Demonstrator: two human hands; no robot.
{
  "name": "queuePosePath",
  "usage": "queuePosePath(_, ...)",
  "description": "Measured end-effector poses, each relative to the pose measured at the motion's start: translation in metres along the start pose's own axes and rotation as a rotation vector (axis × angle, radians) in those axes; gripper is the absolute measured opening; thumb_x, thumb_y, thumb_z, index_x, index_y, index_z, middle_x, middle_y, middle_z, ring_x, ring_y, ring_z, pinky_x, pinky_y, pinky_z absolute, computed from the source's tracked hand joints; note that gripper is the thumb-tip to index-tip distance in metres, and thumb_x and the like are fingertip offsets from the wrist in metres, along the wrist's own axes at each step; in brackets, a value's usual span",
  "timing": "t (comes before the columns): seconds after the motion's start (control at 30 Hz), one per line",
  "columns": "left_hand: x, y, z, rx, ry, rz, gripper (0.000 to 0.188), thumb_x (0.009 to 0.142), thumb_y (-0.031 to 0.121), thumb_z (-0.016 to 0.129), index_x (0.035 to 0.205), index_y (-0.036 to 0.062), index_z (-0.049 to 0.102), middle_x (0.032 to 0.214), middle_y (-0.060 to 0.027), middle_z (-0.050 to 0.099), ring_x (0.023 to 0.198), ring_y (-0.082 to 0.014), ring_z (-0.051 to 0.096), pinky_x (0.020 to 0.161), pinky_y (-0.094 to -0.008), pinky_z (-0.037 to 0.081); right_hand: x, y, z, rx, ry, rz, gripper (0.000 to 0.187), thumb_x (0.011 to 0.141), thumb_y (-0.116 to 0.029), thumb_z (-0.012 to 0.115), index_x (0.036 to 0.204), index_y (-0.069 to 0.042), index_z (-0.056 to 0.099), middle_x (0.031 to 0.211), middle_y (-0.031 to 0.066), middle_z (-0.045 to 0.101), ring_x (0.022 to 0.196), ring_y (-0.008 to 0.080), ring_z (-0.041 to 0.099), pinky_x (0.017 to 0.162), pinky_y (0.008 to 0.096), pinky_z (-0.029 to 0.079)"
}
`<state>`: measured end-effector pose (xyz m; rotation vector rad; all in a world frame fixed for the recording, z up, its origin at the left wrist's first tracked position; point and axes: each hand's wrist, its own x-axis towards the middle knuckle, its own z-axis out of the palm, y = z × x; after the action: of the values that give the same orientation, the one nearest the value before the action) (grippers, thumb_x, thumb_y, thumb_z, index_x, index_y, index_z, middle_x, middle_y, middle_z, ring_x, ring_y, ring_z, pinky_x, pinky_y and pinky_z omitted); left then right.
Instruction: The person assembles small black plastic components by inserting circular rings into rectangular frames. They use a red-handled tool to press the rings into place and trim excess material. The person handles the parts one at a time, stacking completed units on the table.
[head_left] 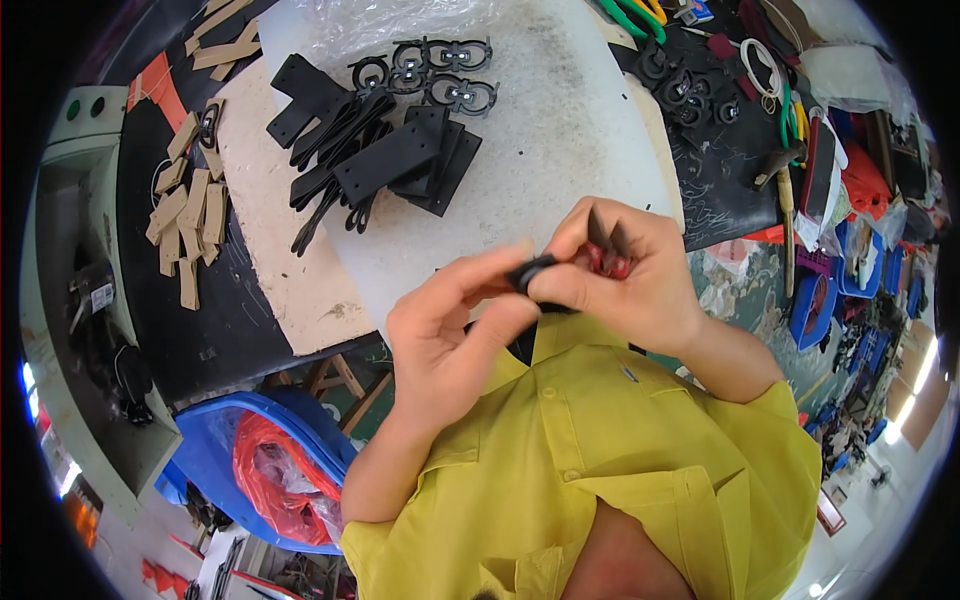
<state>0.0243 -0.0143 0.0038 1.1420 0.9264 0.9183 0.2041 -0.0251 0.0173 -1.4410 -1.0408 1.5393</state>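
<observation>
My right hand [640,280] is closed around a small pair of thread snips [606,258]; their dark blades point up and red shows between my fingers. Its thumb and forefinger also press on a small black part [531,270] with a rounded shape. From the other side my left hand [445,340] meets the same part, index finger and thumb curled about it. The fingers cover much of the part, so its exact kind stays hidden. Beyond my hands lies a pile of black straps [388,165] with small holes, beside several black ring-shaped buckles [462,95].
A white board [560,130] covers the table's middle. Tan strips [190,220] are heaped on the left. A hammer [785,190] and more black buckles [690,95] lie on the right. Below the table's left edge stands a blue bin [215,440] with red plastic inside.
</observation>
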Motion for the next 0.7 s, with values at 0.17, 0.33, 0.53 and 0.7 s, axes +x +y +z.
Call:
queuePosePath(0.17, 0.004, 0.003, -0.002, -0.110, 0.064, -0.093, 0.044, 0.079, -0.007, 0.065, 0.121, -0.0044, 0.052, 0.094, -0.0098, 0.062, 0.086, -0.0116, 0.059, 0.080, -0.0244, 0.049, 0.004, -0.006, -0.001, 0.041, -0.062, 0.082, 0.021, 0.079, -0.018, 0.073, 0.087, -0.002, 0.061, 0.068, -0.0039, 0.054, 0.058, 0.0002, 0.043, 0.052, 0.0170, 0.035)
queuePosePath(0.33, 0.009, -0.002, 0.003, -0.129, 0.095, -0.077, 0.047, 0.080, -0.007, 0.063, 0.124, -0.0055, 0.046, 0.093, -0.0106, 0.063, 0.086, -0.0111, 0.059, 0.076, -0.0222, 0.048, 0.006, -0.005, 0.000, 0.072, -0.110, 0.102, 0.017, 0.083, -0.016, 0.068, 0.084, -0.003, 0.057, 0.068, -0.0036, 0.053, 0.056, 0.0004, 0.044, 0.048, 0.0180, 0.036)
queuePosePath(0.53, 0.012, 0.005, 0.005, -0.182, 0.090, -0.040, 0.046, 0.080, -0.005, 0.065, 0.122, -0.0052, 0.048, 0.092, -0.0104, 0.064, 0.088, -0.0133, 0.060, 0.080, -0.0257, 0.047, 0.006, -0.010, 0.005, 0.083, 0.021, -0.016, 0.015, 0.082, -0.013, 0.068, 0.083, -0.003, 0.057, 0.068, -0.0020, 0.054, 0.054, 0.0015, 0.045, 0.046, 0.0200, 0.035)
queuePosePath(0.7, 0.008, -0.001, -0.005, -0.340, 0.194, -0.157, 0.032, 0.089, 0.003, 0.056, 0.119, -0.0072, 0.052, 0.099, -0.0131, 0.065, 0.091, -0.0162, 0.061, 0.081, -0.0283, 0.050, 0.013, -0.002, -0.002, -0.753, 0.070, -0.987, 0.014, 0.072, -0.004, 0.070, 0.085, -0.002, 0.064, 0.074, 0.0052, 0.057, 0.051, 0.0093, 0.048, 0.043, 0.0215, 0.036)
